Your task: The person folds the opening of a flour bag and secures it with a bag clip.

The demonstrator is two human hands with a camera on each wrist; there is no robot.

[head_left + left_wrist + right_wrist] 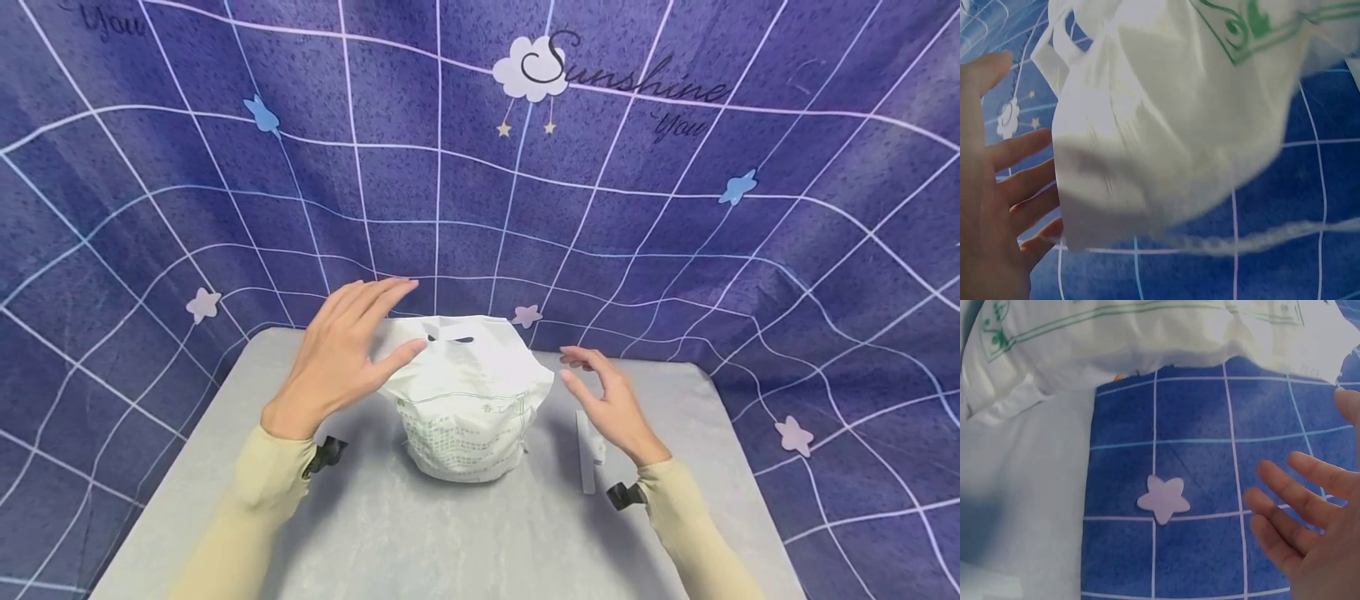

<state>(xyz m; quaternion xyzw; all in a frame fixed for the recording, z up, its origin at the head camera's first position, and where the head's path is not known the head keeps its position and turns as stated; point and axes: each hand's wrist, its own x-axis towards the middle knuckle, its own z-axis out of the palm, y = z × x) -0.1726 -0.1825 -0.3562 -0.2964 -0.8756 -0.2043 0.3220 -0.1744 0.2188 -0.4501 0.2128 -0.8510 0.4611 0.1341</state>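
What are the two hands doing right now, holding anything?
Left hand: open, fingers straight, against the upper left of the white plastic bag, gripping nothing.
Right hand: open, fingers relaxed, just right of the bag, holding nothing.

— What surrounds the scene?
— A dark blue fabric backdrop (675, 275) with a white grid, pale star shapes, a white cloud (528, 71) and the script "Sunshine".
— And below?
— A table with a light grey cloth cover (420, 533), evenly lit.

Green print on the white bag (465, 400), too small to read
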